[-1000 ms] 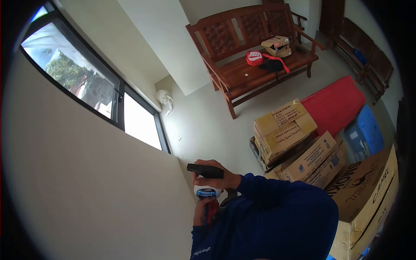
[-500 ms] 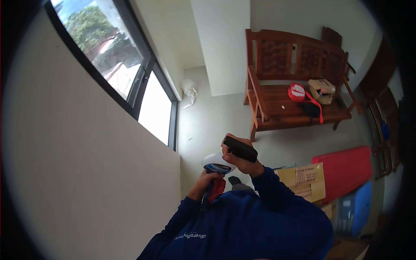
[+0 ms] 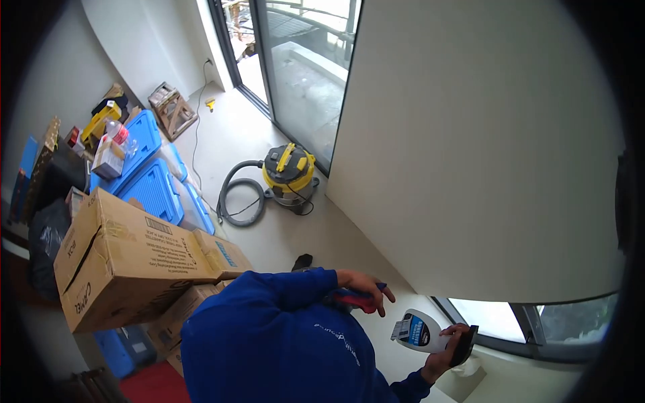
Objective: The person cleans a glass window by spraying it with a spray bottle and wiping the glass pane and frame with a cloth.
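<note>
In my right hand is a white spray bottle with a blue adhesive label and a black trigger head. My fingers close around its neck and trigger end, and the bottle lies tilted with its base toward my left hand. My left hand is just in front of my blue sleeve, apart from the bottle. It holds a red and blue item whose kind I cannot make out; one finger is stretched out and my palm is hidden.
A yellow and black vacuum cleaner stands on the floor with its coiled hose. Large cardboard boxes and blue-lidded bins are stacked at left. A pale wall panel fills the right, with a glass door beyond.
My view has swung from the wooden bench to the vacuum cleaner and boxes. The hands have moved apart: the left no longer touches the bottle, which the right still holds.
</note>
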Available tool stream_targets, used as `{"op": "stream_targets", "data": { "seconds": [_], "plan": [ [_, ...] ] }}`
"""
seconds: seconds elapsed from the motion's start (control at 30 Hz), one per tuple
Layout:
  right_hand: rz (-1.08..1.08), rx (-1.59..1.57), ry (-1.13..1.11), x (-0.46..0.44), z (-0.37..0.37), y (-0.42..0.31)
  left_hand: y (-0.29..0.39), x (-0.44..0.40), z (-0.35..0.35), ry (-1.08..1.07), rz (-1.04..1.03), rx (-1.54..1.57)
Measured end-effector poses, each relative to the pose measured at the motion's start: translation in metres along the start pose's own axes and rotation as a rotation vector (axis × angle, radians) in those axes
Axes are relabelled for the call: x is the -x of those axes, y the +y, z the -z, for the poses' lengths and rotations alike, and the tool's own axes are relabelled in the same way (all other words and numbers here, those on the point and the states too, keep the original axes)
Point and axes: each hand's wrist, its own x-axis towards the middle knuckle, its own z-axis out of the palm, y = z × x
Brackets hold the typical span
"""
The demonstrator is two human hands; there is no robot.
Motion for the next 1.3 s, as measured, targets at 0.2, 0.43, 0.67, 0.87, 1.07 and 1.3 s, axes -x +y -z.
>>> {"op": "stream_targets", "data": {
  "seconds": [0.2, 0.43, 0.67, 0.87, 1.07, 1.3],
  "plan": [
    [-0.085, -0.053, -0.287, -0.037, -0.156, 0.007, -0.052, 0.160, 0.088, 0.562, -0.358, 0.556],
    [-0.138, -0.118, -0.584, -0.063, -0.418, 0.028, -0.131, 0.365, 0.230, 1.070, -0.690, 0.976],
    [0.007, -0.149, -0.861, -0.069, -0.634, 0.001, -0.155, 0.514, 0.228, 1.482, -0.918, 1.016],
    [-0.012, -0.158, -1.049, -0.050, -0.765, -0.002, -0.223, 0.510, 0.218, 1.379, -1.120, 1.397],
    [-0.134, -0.151, -1.026, -0.033, -0.895, 0.013, -0.244, 0.570, 0.274, 1.234, -1.274, 1.554],
    [-0.013, -0.157, -0.772, -0.080, -1.088, 0.000, -0.188, 0.759, 0.464, 1.224, -1.033, 1.412]
  ]
}}
